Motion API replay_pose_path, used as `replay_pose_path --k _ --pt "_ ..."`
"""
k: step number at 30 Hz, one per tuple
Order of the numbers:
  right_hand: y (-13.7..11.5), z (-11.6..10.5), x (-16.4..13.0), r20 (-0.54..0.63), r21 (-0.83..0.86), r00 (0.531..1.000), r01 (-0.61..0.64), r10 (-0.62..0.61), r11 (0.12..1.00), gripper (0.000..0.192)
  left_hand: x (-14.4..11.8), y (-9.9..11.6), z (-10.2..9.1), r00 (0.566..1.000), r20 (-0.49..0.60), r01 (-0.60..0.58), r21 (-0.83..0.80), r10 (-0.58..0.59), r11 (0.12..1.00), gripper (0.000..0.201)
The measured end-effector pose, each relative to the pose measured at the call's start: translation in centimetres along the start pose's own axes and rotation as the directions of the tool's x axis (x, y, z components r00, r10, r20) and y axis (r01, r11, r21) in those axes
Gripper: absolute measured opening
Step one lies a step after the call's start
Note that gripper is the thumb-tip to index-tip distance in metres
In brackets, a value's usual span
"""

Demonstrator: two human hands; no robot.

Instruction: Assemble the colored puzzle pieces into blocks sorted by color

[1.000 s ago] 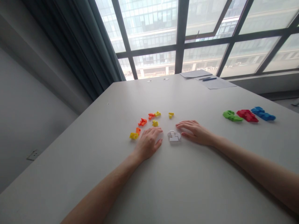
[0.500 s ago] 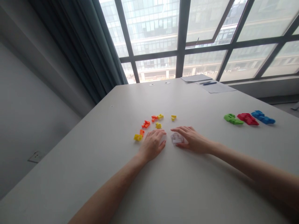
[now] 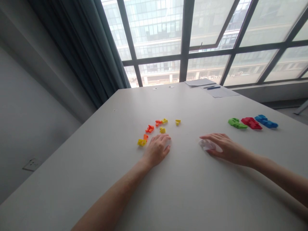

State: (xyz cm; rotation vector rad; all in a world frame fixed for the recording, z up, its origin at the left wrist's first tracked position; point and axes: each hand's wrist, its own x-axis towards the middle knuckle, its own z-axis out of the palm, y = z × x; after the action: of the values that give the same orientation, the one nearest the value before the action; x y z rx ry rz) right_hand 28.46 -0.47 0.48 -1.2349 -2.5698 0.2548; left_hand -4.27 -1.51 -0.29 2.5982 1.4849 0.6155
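White piece [image 3: 206,144]: on the worktop [image 3: 192,192], under the right fingertips, well right of the coloured scatter.
Right hand [image 3: 227,148]: flat and spread, fingers laid over the piece, pressing rather than pinching; not closed round it.
Left hand [image 3: 157,148]: palm down, loosely open, holding nothing; just beside the yellow bit [image 3: 141,142] and orange bit [image 3: 145,137].
Handling: probably light, stiff plastic, notched and angular; slides easily on the smooth top. Best taken by two opposite flat sides, thumb against forefinger, clear of the thin lugs.
Change: piece dragged rightwards from between the two hands, right hand gone with it; left hand hardly shifted.
Beyond: green [image 3: 237,123], red [image 3: 251,123] and blue [image 3: 266,121] blocks in a row far right; papers and pen [image 3: 213,87] by the window.
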Motion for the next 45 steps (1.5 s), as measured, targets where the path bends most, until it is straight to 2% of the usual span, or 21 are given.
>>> replay_pose_path --k 5,10,15,21,25,36,45 --pt "5.4 -2.2 -5.0 -0.059 -0.052 0.992 -0.118 0.115 0.992 0.047 0.0 0.0 0.0 1.000 0.003 0.006 0.015 -0.006 1.000 0.025" --pt "8.8 -4.0 -7.0 -0.130 -0.095 0.988 -0.095 0.083 0.991 0.042 0.0 0.0 0.2 1.000 -0.002 0.004 0.028 -0.004 1.000 0.025" --pt "10.2 -4.6 -4.9 -0.129 -0.145 0.990 -0.073 0.054 0.987 0.040 0.1 0.0 0.1 1.000 0.001 0.015 0.015 -0.015 1.000 0.028" --pt "12.5 -4.8 -0.6 -0.093 -0.171 0.981 -0.182 0.168 0.968 0.047 -0.1 -0.2 0.1 1.000 -0.012 0.015 -0.005 -0.015 1.000 0.030" --pt "13.3 -4.6 1.2 -0.102 -0.150 0.972 -0.224 0.210 0.963 0.045 -0.1 -0.2 0.1 1.000 -0.012 0.013 -0.011 -0.013 1.000 0.030" --pt "12.8 -4.0 2.0 -0.088 -0.097 0.977 -0.200 0.192 0.975 0.052 0.0 -0.1 0.1 1.000 -0.005 0.019 -0.013 -0.019 1.000 0.031" --pt "14.9 -4.2 1.3 -0.103 0.032 0.967 -0.232 0.235 0.972 0.061 0.0 -0.1 0.0 1.000 -0.007 0.015 -0.022 -0.015 1.000 0.031"
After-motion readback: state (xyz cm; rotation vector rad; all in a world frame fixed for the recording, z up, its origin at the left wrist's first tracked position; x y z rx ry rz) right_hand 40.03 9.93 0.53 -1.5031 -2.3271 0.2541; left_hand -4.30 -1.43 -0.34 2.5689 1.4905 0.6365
